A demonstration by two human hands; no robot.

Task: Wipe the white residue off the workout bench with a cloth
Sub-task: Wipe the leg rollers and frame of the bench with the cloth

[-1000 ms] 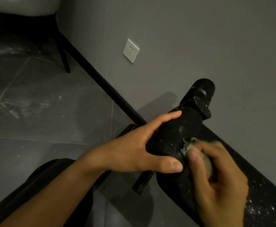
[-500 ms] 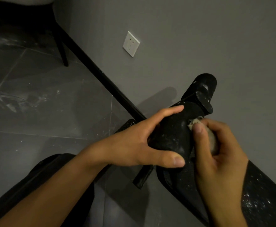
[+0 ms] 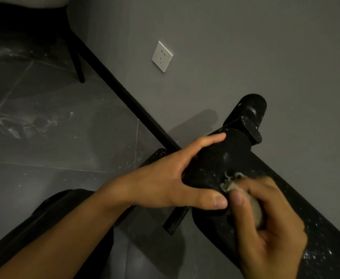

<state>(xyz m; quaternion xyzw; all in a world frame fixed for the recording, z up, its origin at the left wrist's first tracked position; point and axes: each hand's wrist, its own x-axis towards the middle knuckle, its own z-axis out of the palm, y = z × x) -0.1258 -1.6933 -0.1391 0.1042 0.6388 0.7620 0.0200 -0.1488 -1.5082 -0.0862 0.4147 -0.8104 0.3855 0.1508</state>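
Cloth (image 3: pixel 254 209), a small grey-beige wad with a frayed edge, is sitting against the rounded black end of the workout bench (image 3: pixel 221 156). Right hand (image 3: pixel 269 228) is clamping it, thumb and curled fingers closing round it and pressing it to the padding. Left hand (image 3: pixel 165 182) is gripping the same rounded end from the other side, index finger lying along the top, thumb stretching along the near side, its tip just beside the right thumb.

White residue (image 3: pixel 316 256) is speckling the long black surface by the right wrist, thickest toward the lower right; fainter flecks are showing around the cloth. Black knob-like bench part (image 3: pixel 249 115) is sticking up beyond the padded end, also dotted white.

Bench is running alongside the grey wall (image 3: pixel 245 47), white socket plate (image 3: pixel 162 56) mounted further along. Black skirting (image 3: pixel 124 93) is tracing the wall's foot. Dark tiled floor (image 3: pixel 54 137) is carrying pale dusty smears. Black chair leg (image 3: pixel 78 65) is standing at upper left. Dark trouser leg (image 3: pixel 54 218) is showing under the left forearm.
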